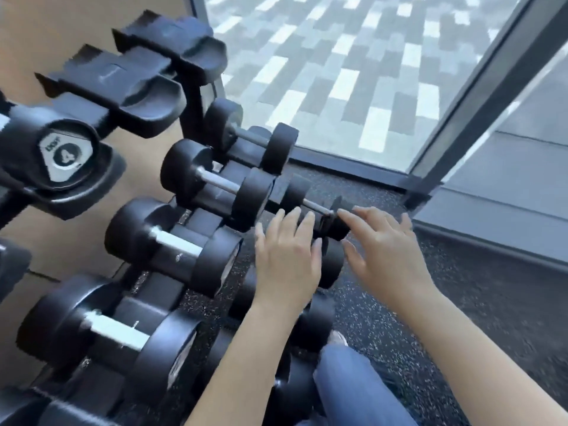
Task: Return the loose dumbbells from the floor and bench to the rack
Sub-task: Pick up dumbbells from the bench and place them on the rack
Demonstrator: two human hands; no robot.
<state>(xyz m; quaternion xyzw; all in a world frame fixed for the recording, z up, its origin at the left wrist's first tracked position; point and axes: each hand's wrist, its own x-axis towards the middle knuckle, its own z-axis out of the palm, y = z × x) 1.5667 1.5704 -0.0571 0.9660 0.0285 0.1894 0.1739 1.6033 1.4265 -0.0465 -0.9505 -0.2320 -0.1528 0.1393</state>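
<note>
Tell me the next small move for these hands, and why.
Probably curl the right hand round the bar of the small dumbbell on the floor. Both hands hover open over it, the left hand nearer the rack, neither holding anything, and an empty cradle waits on the upper tier.

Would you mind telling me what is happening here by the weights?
A person is at the dumbbell rack, both hands open. The left hand and right hand reach for a small dumbbell lying on the speckled floor beside the lower tier; neither has a grip on it yet. Several larger dumbbells sit on the rack.
</note>
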